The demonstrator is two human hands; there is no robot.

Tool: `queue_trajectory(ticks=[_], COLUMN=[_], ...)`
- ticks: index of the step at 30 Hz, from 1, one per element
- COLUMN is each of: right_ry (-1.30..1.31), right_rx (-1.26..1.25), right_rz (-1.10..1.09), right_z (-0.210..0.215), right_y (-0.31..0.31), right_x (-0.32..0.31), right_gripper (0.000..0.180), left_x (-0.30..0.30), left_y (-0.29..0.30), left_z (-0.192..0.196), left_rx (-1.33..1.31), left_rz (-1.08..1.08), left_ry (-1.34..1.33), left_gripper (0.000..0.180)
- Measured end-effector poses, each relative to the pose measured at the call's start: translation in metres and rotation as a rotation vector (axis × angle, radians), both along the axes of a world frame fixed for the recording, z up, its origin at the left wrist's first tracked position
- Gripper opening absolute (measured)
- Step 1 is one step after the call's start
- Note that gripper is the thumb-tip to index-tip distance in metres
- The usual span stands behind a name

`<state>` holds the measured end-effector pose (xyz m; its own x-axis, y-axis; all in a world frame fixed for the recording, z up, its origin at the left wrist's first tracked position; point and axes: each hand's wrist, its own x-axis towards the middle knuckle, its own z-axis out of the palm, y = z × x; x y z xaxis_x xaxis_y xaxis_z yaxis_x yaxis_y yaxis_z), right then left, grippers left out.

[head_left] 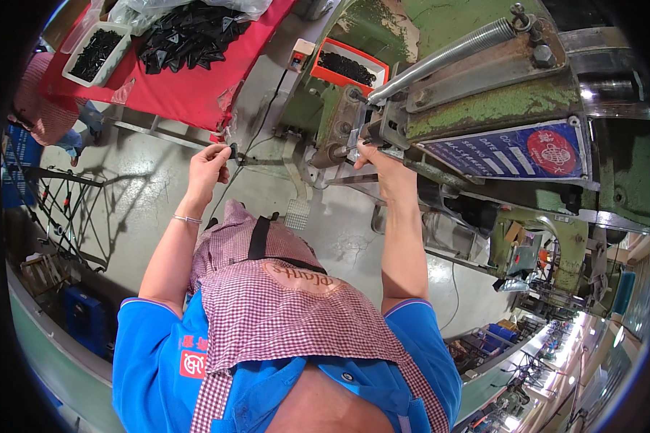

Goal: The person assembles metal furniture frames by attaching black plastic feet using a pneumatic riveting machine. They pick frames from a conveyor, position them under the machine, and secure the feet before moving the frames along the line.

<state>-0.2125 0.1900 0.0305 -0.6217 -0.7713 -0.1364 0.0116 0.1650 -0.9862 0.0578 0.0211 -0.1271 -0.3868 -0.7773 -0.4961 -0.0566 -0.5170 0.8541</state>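
Beyond the right hand [379,164], an orange box [334,79] holds small black parts [347,68].

Lettered blue plate [509,151], apron [285,310] and shirt [149,361]

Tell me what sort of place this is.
Probably a factory workshop: a worn green machine with a large coil spring stands at the right, and a red-covered table carries a heap of black parts.
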Motion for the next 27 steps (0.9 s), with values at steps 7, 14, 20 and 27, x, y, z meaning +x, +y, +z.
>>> queue_trajectory(ticks=[7, 14, 20, 27], right_ry=[-0.233, -0.025, 0.889, 1.197], right_rx=[-0.023, -0.147, 0.085, 0.260], right_rz=[0.044, -0.027, -0.077, 0.095], right_z=[-0.008, -0.038, -0.085, -0.115], right_y=[0.000, 0.008, -0.016, -0.018], right_x=[-0.002, -0.066, -0.116, -0.119], right_gripper=[0.009, 0.014, 0.013, 0.014], left_x=[0.010, 0.015, 0.012, 0.013], left_y=[0.002, 0.006, 0.011, 0.013], left_z=[-0.002, -0.001, 0.006, 0.009], left_rx=[-0.010, -0.041, -0.031, -0.088], left_rz=[0.009, -0.056, -0.105, -0.141], left_ry=[-0.017, -0.018, -0.045, -0.040], left_gripper=[0.018, 0.017, 0.015, 0.016])
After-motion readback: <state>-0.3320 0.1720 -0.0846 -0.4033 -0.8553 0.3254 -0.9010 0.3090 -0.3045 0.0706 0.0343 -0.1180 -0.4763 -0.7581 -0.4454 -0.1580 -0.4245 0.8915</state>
